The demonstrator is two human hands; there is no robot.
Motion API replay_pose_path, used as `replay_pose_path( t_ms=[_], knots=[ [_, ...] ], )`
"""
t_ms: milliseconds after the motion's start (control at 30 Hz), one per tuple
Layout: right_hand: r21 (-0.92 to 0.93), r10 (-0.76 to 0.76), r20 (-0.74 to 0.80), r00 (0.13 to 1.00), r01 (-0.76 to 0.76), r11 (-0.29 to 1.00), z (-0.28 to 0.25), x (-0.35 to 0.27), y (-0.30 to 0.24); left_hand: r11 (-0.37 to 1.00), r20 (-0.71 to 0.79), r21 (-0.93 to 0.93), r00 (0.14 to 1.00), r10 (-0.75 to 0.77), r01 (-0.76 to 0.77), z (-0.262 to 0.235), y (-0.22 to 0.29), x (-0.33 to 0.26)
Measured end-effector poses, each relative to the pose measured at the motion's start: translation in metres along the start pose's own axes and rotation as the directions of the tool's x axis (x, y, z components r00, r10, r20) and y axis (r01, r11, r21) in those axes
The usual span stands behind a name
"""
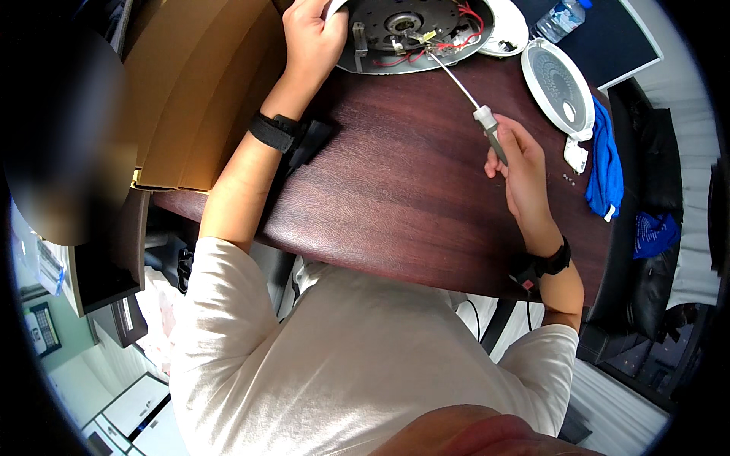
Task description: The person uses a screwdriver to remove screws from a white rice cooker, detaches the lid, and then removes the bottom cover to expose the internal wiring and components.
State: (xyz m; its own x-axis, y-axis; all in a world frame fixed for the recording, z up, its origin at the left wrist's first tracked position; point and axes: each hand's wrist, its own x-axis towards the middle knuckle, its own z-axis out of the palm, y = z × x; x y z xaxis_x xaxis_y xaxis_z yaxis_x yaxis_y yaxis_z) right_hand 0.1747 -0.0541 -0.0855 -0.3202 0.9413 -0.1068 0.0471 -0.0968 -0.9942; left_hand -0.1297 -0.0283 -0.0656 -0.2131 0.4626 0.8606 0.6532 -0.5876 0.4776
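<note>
At the far side of the table lies an opened round appliance [371, 23], perhaps a rice cooker, underside up. Its metal base plate, red wires and connectors show inside the rim. My left hand [315, 38] grips its left edge, the fingertips partly cut off by the picture's top. A screwdriver [484, 114] with a grey and white handle is held in my right hand [522, 163]. Its long shaft points up and left, and the tip meets the wiring near the appliance's front rim. Whether a screw sits under the tip is too small to tell.
A white-rimmed grey cover [559, 87] lies right, beside a white rounded part [511, 26] and a water bottle [561, 20]. Nearer are a small white piece [576, 156], several tiny screws [569, 180] and a blue cloth [604, 171]. A cardboard box [205, 83] stands left.
</note>
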Motion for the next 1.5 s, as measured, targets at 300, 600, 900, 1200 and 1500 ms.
replay_pose_path(
  t_ms=[300, 600, 900, 1200, 1500],
  knots=[
    [-0.080, -0.058, -0.014, 0.998, 0.056, 0.995, -0.005, 0.002, 0.004, 1.000, -0.005, 0.006, 1.000, 0.021, -0.020, 0.001, -0.003, 0.000],
    [-0.881, -0.657, 0.270, 0.704, 0.456, 0.126, 0.009, -0.007, -0.015, 0.999, 0.009, 0.027, 0.999, -0.041, 0.041, 0.002, 0.008, 0.002],
    [-0.826, -0.638, 0.276, 0.719, 0.517, 0.225, 0.002, -0.007, -0.041, 1.000, -0.005, 0.010, 1.000, 0.017, -0.017, 0.001, -0.005, -0.001],
    [-0.561, -0.188, 0.063, 0.980, 0.191, 0.806, -0.079, 0.012, 0.031, 1.000, -0.008, 0.001, 0.999, 0.031, -0.031, 0.003, -0.001, 0.001],
    [-0.801, -0.525, 0.373, 0.765, 0.551, 0.234, -0.056, 0.053, 0.011, 1.000, -0.001, 0.017, 1.000, 0.018, -0.018, 0.001, 0.001, 0.002]
  ],
)
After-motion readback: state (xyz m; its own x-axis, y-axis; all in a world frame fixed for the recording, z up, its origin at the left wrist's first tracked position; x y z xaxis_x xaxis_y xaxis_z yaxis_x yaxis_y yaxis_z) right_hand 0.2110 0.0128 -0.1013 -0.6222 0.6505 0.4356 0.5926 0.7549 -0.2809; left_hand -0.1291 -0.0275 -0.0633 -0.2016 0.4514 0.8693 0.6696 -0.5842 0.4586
